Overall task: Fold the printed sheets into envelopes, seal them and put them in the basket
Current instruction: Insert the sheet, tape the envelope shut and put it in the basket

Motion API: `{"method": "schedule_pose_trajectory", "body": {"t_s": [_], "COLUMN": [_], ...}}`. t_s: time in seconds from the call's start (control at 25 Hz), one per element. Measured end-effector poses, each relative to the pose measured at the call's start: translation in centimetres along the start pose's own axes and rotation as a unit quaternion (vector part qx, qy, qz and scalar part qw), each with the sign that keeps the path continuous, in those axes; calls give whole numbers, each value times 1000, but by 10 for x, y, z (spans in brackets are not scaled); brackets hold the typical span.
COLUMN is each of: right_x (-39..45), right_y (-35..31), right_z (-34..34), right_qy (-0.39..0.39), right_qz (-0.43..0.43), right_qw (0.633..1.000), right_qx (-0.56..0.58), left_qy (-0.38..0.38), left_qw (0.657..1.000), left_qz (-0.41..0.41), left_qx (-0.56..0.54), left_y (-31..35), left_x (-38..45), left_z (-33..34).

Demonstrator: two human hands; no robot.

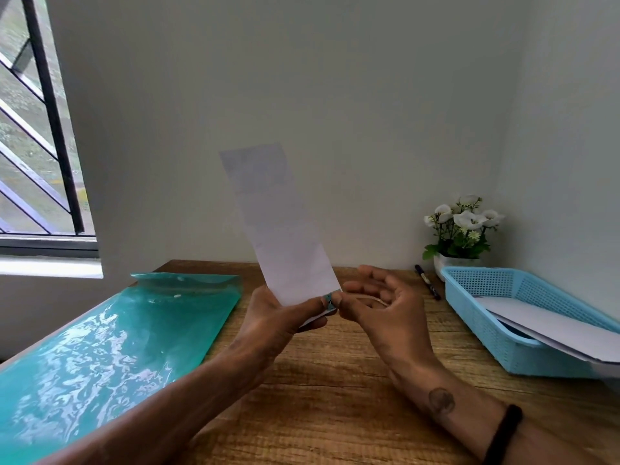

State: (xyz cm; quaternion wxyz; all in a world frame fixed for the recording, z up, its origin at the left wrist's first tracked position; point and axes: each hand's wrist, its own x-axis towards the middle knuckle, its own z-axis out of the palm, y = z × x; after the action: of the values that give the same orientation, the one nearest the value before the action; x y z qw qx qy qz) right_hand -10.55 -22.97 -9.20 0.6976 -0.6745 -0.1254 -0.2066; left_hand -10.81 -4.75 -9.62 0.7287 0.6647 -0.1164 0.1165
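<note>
A long, narrow folded white sheet (pixel 285 236) stands upright above the wooden table (pixel 335 380), tilted a little to the left, with faint print showing through. My left hand (pixel 278 320) pinches its bottom edge between thumb and fingers. My right hand (pixel 385 310) is just to the right, palm turned inward and fingers relaxed, its thumb tip touching the sheet's lower right corner. A pale ring, perhaps a tape roll (pixel 374 299), shows partly behind my right hand. The blue plastic basket (pixel 476 273) at the right holds white folded paper (pixel 553 327) that sticks out over its near rim.
A shiny green plastic folder (pixel 117 330) covers the table's left side. A dark pen (pixel 427 281) lies beside the basket, and a white pot of white flowers (pixel 459 226) stands in the back right corner. Walls close in behind and to the right, and a barred window (pixel 40 129) is at the left.
</note>
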Motion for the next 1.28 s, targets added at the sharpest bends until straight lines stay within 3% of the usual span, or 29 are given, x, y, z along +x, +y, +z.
{"method": "schedule_pose_trajectory", "body": {"t_s": [0.36, 1.08, 1.28], "right_x": [11, 12, 12], "right_y": [-5, 3, -1], "right_z": [-5, -8, -8], "right_qy": [-60, -88, -82], "right_qz": [163, 154, 116], "right_qw": [969, 974, 987], "right_qx": [175, 140, 74], "left_qy": [-4, 14, -3], "left_qw": [998, 997, 997], "left_qz": [-61, -74, -65], "left_qx": [0, 11, 28], "left_y": [10, 3, 8], "left_x": [5, 8, 8], "left_z": [-7, -11, -10]}}
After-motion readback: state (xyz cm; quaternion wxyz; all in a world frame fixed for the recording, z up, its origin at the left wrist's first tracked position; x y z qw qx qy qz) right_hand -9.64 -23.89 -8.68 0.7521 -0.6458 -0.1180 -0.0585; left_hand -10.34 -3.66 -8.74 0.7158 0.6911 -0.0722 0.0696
